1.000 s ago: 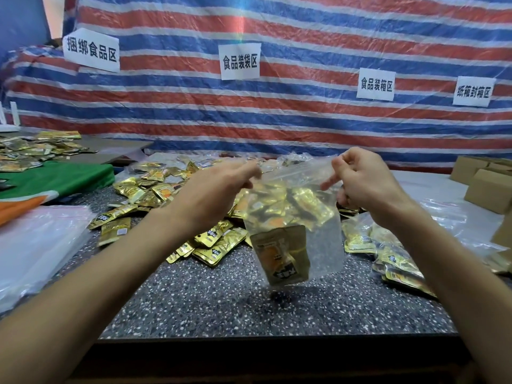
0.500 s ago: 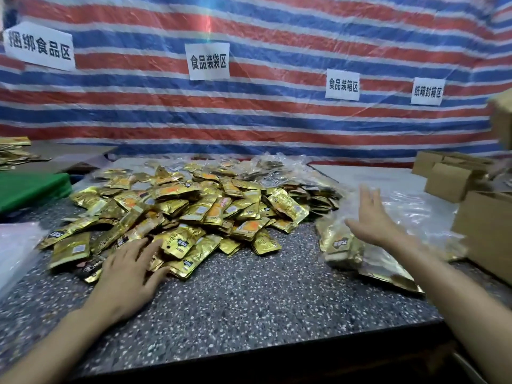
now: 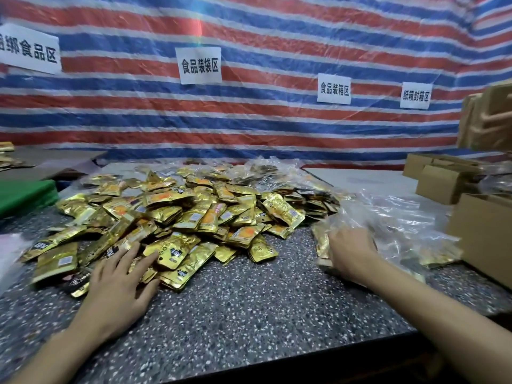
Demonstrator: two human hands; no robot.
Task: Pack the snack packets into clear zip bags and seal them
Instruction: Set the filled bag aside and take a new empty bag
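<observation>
Snack packets (image 3: pixel 177 214): a big loose heap of shiny gold packets. Many have an orange spot and a small black label. They lie on the tabletop (image 3: pixel 249 306) from 10 to 1 o'clock.
Zip bags (image 3: pixel 401 231): clear and crinkly, in a pile at 3 o'clock, just right of the gold heap. Gold packets show through some of them.
Left hand (image 3: pixel 119 284): at 8 o'clock, fingers spread flat, resting on the packets at the near edge of the heap.
Right hand (image 3: pixel 350 252): at 3 o'clock, touching the near edge of the clear bags. Its fingers are hidden and blurry, so I cannot tell if they pinch a bag.
Boxes (image 3: pixel 482 234): brown cardboard, at 2 to 3 o'clock, beside the bags.
Green cloth (image 3: pixel 25 195): at 9 o'clock.
Striped sheet (image 3: pixel 249 128): red, white and blue, behind the tabletop at 12 o'clock, with white paper signs (image 3: pixel 200 65) on it.
</observation>
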